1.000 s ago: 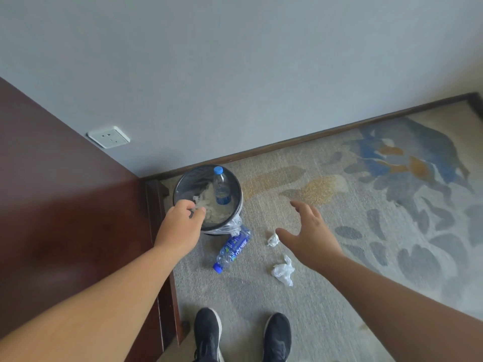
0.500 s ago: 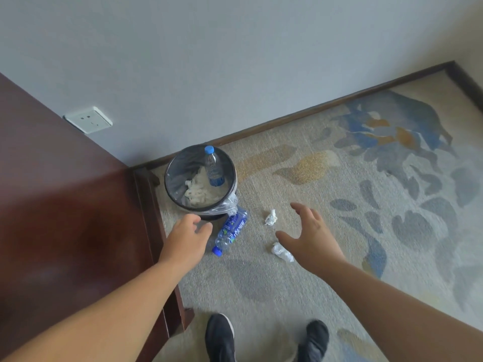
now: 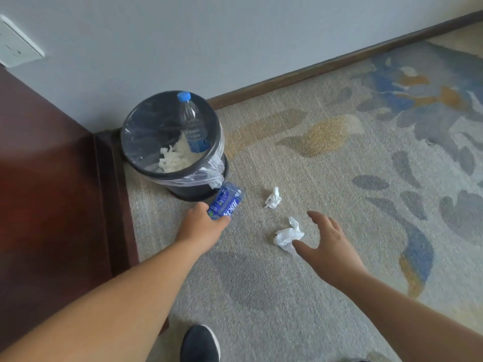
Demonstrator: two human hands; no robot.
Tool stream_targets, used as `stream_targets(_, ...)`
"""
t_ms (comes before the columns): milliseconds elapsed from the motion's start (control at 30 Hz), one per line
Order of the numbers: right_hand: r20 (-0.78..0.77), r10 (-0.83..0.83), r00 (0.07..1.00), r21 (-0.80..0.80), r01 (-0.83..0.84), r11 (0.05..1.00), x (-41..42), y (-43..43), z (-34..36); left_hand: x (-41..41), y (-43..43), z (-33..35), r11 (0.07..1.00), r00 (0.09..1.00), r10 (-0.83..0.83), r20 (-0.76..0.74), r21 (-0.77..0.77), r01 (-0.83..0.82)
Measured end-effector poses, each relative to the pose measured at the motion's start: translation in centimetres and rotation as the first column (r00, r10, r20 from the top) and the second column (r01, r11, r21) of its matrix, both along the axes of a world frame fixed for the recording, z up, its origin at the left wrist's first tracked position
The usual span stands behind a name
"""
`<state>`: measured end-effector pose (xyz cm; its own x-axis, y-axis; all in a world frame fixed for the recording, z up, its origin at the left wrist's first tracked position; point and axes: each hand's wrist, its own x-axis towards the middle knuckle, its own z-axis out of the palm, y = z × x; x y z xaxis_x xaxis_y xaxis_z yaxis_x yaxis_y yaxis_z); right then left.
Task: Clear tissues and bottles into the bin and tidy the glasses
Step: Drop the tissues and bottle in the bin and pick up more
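The fallen bottle point(image 3: 225, 201) is lying on the carpet point(image 3: 326, 178) under my left grip point(image 3: 202, 227), whose fingers are closing around its labelled middle. It looks light, slick, crushable. The right grip point(image 3: 328, 245), spread, is hovering beside a crumpled tissue point(image 3: 287, 235); the bin point(image 3: 172, 142) stands just beyond.

bin point(image 3: 146, 163): dark grey, clear liner. bottle in bin point(image 3: 192, 124): clear, blue cap, blue label. bottle on floor point(image 3: 226, 201): blue label, white print. Both tissues point(image 3: 273, 198) point(image 3: 287, 235) white. carpet point(image 3: 326, 178): beige, blue/grey/ochre leaf shapes far right. cabinet point(image 3: 52, 192) left: dark red-brown. wall point(image 3: 235, 35): pale grey-blue; skirting point(image 3: 339, 58) brown. shoe point(image 3: 200, 344) near: black.
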<state>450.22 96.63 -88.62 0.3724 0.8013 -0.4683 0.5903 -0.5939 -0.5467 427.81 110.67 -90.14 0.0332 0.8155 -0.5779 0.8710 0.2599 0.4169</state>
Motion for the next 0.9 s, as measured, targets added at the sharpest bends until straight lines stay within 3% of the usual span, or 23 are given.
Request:
stream_targets(233, 0.002, -0.02, 1.0, 0.042, 0.02, 0.999, 2.2, 0.7, -9.5, 1.4, 1.9, -10.3, 1.0, 0.994, 0.001, -0.105, 0.027, 0.002)
stream_targets(433, 0.001, -0.006, 1.0, 0.081, 0.006, 0.997, 2.8, 2.3, -13.8, 1.5, 4.1, -16.0, 1.0, 0.983, 0.009, -0.185, 0.001, -0.009)
stream_targets(633, 0.01, 0.031, 0.999, 0.118, -0.032, 0.993, 2.8, 4.0, -15.1, 1.3, 4.6, -18.4, 0.999, 0.988, 0.047, -0.144, 0.017, -0.045)
stream_targets(900, 0.067, 0.079, 0.995, 0.101, -0.086, 0.991, 3.2, 5.0, -15.4, 0.5, 3.5, -16.6, 0.998, 0.997, 0.065, 0.028, -0.02, -0.065)
